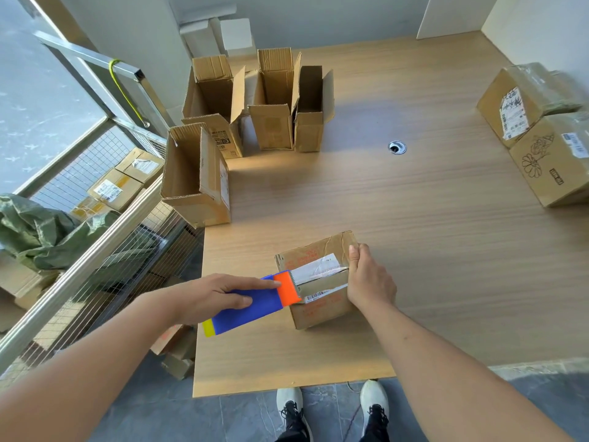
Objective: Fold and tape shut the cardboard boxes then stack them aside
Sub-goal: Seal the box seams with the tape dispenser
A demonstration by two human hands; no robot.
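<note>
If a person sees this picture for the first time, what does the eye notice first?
The bright blue and orange tape dispenser, gripped by the left hand, near the table's front edge. It touches a small box that the right hand steadies. Open boxes stand behind.

Bright window daylight, sharp centre, edges bowed, perhaps slightly soft.
</note>
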